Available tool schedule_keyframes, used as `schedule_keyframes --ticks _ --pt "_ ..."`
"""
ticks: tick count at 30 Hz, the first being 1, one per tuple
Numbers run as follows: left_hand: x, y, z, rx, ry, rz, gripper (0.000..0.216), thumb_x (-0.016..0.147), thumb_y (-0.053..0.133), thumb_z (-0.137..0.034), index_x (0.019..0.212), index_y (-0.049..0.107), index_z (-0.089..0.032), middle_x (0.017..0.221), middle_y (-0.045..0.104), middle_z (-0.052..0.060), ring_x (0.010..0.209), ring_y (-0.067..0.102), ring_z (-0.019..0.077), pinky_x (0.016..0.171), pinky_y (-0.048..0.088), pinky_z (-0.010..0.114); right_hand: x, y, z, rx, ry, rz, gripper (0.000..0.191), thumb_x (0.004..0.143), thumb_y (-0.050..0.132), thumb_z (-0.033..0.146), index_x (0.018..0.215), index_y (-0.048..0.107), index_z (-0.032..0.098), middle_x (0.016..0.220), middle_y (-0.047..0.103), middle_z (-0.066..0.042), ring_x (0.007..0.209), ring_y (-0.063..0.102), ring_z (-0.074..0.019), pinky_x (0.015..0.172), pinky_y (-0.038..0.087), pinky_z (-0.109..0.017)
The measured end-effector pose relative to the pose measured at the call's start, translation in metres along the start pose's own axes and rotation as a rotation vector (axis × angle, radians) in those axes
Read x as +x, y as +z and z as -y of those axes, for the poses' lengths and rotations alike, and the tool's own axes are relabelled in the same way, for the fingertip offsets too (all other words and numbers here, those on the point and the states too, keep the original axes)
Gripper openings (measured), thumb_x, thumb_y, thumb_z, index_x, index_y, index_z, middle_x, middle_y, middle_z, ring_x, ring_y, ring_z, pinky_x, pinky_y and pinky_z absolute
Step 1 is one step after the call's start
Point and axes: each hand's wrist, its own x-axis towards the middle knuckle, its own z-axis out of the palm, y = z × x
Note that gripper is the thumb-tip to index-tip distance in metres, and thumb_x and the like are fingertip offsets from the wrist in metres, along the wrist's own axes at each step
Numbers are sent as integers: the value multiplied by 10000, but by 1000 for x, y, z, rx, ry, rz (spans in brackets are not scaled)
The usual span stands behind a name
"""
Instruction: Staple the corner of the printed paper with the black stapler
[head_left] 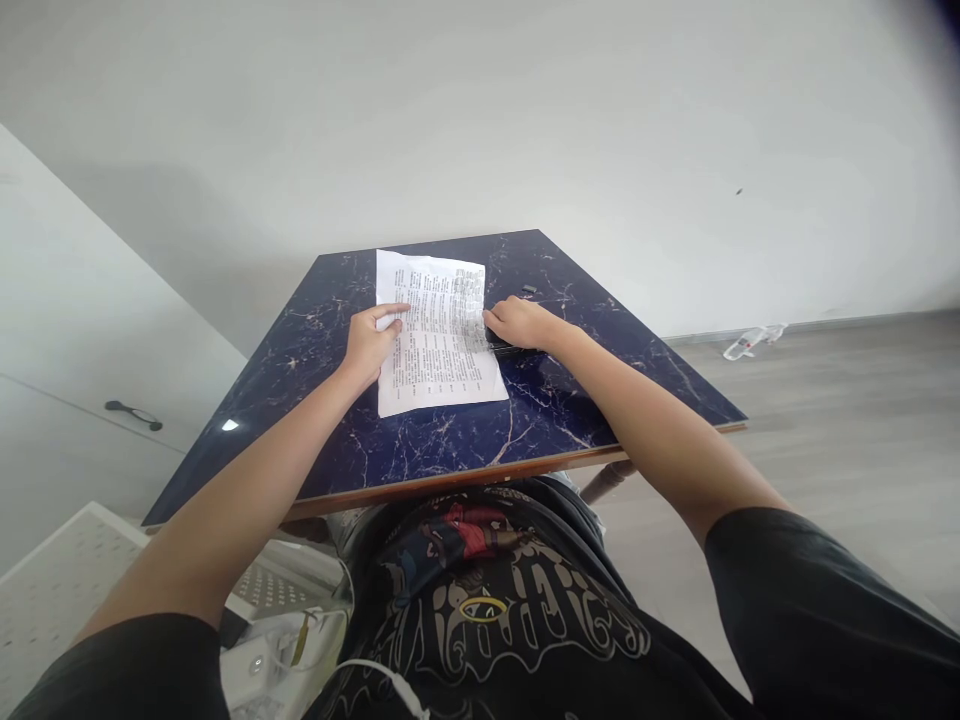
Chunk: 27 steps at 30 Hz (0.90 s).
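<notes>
A printed sheet of paper (442,350), covered with lines of text, lies on the dark blue marbled table (300,360). My left hand (371,342) grips its left edge, the thumb and index finger on top of the print. At the opposite edge, my right hand (519,322) is closed over a black stapler (504,347), which meets the paper's margin. Most of the stapler is covered by my fingers and palm, so its jaws are hidden. Beyond the right hand rests a small dark piece (529,289), too small to name.
The table backs onto a pale wall (480,120). A white power strip (754,342) lies on the floor to the right. At lower left, beside my body, stands a white perforated container (82,570) with cables and a white device (251,665) near it. A cabinet handle (133,415) is at left.
</notes>
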Motion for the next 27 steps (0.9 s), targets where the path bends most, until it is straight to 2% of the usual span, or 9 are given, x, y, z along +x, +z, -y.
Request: schedule_keyframes --ticks 7,18,27 --pt "1 0 1 -17 -10 -16 317 870 677 -57 1114 837 -182 1254 786 103 1187 734 290 1135 545 502 -3 0 4 -146 -13 17 510 1105 310 386 839 670 142 870 662 -193 819 626 -298 760 418 -403" --pt "3 0 8 9 18 -2 312 885 681 -85 1134 832 -196 1265 785 92 1220 724 284 1164 524 506 -4 -2 6 -181 -22 33 540 1102 289 400 922 719 128 886 702 -190 828 665 -297 777 461 -396" --pt "1 0 4 21 -5 -1 322 879 667 -71 1135 827 -183 1264 780 96 1210 723 294 1139 538 503 0 9 6 -294 -49 2 589 1108 271 384 946 761 99 996 744 -230 901 717 -346 786 491 -434"
